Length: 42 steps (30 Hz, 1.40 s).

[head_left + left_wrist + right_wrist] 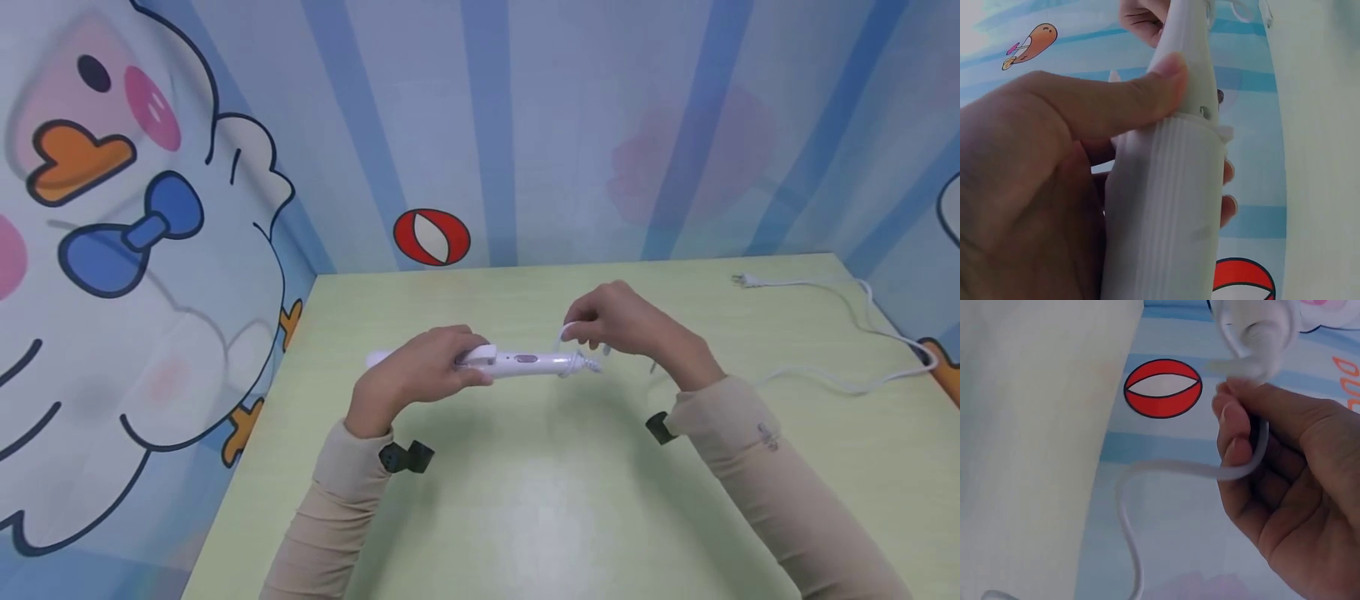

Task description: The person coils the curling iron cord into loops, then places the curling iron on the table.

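Over the table, my left hand (423,367) grips a white curling iron (546,364), held about level with its cord end toward the right. In the left wrist view the thumb lies along the handle, just above a ribbed white section (1163,206), and fingertips show on the far side. A small grey oval (527,359) marks the handle. My right hand (618,321) pinches the white cord (1175,467) close to the handle's end. From these fingers the cord hangs in a bend across the right wrist view, and part of it loops near the handle end.
The pale green table (525,517) runs back to a blue striped wall with cartoon prints. Toward the right edge, the cord's far stretch (855,387) curves over the tabletop to a two-pin plug (746,281) near the back. Dark wrist cameras (405,457) sit at both cuffs.
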Each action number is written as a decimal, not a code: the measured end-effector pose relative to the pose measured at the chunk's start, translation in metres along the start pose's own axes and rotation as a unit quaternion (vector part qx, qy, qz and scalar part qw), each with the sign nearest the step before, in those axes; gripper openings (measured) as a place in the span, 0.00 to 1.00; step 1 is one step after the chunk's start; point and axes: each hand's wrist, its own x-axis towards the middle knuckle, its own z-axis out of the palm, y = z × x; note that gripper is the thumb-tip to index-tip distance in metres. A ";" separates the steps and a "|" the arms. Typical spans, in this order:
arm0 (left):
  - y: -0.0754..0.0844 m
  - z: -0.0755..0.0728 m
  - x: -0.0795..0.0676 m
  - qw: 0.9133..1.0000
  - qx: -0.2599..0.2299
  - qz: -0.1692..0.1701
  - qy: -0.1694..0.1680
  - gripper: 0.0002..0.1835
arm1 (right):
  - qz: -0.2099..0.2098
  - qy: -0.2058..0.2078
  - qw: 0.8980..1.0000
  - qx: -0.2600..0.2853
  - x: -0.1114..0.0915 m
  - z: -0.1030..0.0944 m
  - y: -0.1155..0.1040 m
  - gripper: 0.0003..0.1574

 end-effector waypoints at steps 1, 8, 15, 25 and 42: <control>0.001 0.001 0.001 1.000 0.004 -0.007 -0.001 0.18 | 0.000 0.002 1.000 -0.008 -0.001 -0.001 -0.004 0.06; 0.001 0.007 0.006 0.998 0.005 -0.063 0.005 0.21 | 0.009 0.048 0.998 -0.050 -0.006 0.002 -0.030 0.07; -0.007 0.011 0.011 0.997 0.003 -0.077 0.032 0.20 | 0.046 0.103 0.993 -0.016 -0.014 0.017 -0.043 0.10; -0.025 -0.003 0.017 0.996 -0.022 -0.059 0.067 0.18 | 0.001 0.170 0.981 0.091 -0.021 0.044 -0.028 0.17; -0.028 -0.020 0.019 0.995 -0.077 -0.024 0.052 0.12 | -0.083 0.239 0.956 0.148 -0.007 0.082 0.018 0.14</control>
